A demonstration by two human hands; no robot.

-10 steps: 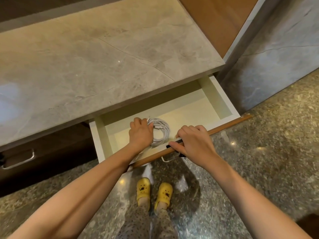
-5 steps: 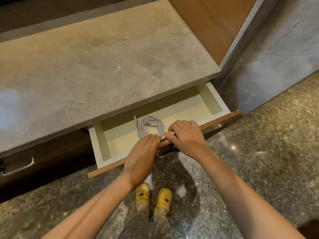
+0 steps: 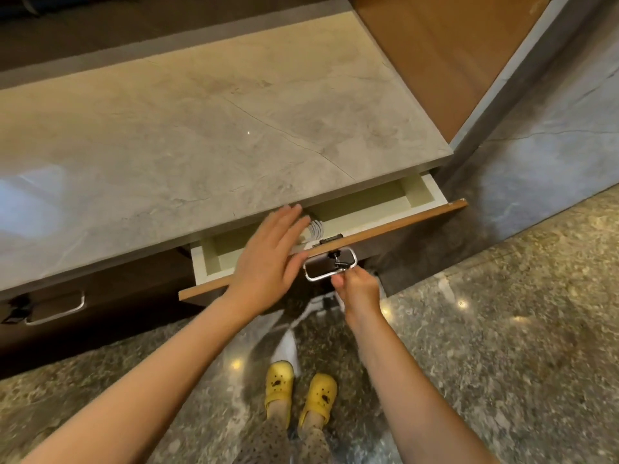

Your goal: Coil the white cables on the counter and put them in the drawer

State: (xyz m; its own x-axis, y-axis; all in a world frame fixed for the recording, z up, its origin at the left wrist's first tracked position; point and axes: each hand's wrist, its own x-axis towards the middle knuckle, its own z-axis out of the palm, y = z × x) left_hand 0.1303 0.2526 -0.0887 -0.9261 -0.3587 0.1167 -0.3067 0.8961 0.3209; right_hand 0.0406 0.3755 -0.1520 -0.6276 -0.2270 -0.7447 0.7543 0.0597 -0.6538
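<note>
A cream-lined drawer (image 3: 432, 195) with a wooden front (image 3: 385, 231) stands only a little way out from under the grey stone counter (image 3: 201, 135). Inside it a coil of white cable (image 3: 316, 227) shows partly, the rest hidden by the counter edge and my left hand. My left hand (image 3: 268, 259) lies flat with fingers spread over the drawer's front edge, holding nothing. My right hand (image 3: 356, 284) is below the front, its fingers pinching the lower bar of the silver drawer handle (image 3: 330, 264).
A second dark drawer with a silver handle (image 3: 55, 308) sits shut at the left. A grey stone wall panel (image 3: 536, 145) and a brown panel (image 3: 452, 45) rise at the right. My yellow clogs (image 3: 299, 393) stand on the speckled floor below.
The drawer has slid most of the way in under the counter. My left hand let go of the cable coil and came out onto the drawer front. My right hand moved down to the handle.
</note>
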